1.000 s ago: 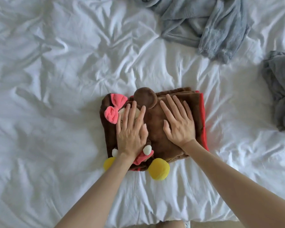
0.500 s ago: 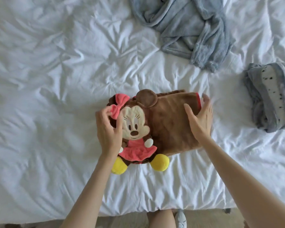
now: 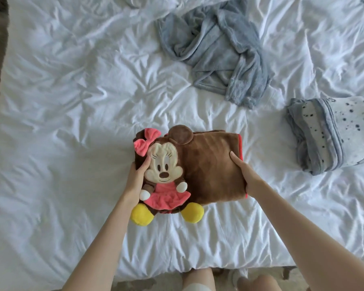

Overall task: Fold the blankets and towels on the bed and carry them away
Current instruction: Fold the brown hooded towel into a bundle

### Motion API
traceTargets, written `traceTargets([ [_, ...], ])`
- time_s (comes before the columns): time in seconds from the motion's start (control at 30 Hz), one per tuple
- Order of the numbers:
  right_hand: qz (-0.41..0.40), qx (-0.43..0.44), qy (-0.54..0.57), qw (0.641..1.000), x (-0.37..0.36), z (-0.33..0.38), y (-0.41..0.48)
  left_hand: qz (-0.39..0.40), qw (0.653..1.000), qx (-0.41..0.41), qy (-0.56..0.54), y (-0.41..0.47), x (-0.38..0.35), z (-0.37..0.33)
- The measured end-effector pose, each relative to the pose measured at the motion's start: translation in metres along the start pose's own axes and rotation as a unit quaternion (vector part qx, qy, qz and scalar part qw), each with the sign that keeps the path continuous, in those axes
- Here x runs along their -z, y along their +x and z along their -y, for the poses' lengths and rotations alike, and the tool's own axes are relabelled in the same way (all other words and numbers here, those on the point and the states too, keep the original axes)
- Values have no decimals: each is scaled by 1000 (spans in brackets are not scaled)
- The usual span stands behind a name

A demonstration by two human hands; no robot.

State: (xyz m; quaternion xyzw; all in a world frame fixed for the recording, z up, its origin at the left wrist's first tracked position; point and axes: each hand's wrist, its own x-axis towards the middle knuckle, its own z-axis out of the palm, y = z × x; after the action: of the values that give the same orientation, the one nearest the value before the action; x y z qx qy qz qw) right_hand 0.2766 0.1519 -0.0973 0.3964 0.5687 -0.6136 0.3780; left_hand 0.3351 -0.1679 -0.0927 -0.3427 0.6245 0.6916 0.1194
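A folded brown blanket (image 3: 210, 164) with a plush mouse figure sewn on its front lies near the bed's front edge. My left hand (image 3: 136, 179) grips its left side beside the mouse's face, thumb on top. At the right side, my right hand (image 3: 247, 175) holds the blanket with the thumb on top and the fingers tucked underneath. A crumpled grey-blue blanket (image 3: 216, 47) lies unfolded farther back. A folded grey-and-white speckled towel (image 3: 332, 133) rests at the right.
The white rumpled bed sheet (image 3: 72, 122) covers the whole bed. The bed's front edge runs along the bottom, with my legs and the floor (image 3: 198, 282) below it. The bed's left edge borders a dark floor strip.
My hands went from pressing flat on top of the brown blanket to gripping its left and right sides. The view has pulled back, showing more of the bed.
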Motion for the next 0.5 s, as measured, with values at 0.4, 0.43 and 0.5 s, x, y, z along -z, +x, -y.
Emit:
traceTargets([
  [0.4,-102,127,53,985,156,101,-75,47,999,-22,11,-27,-182,-105],
  [0.43,-110,135,50,984,177,112,-79,49,998,-28,8,-31,-205,-109],
  [0.5,-119,148,42,981,235,136,-88,68,997,-45,2,-42,-266,-112],
])
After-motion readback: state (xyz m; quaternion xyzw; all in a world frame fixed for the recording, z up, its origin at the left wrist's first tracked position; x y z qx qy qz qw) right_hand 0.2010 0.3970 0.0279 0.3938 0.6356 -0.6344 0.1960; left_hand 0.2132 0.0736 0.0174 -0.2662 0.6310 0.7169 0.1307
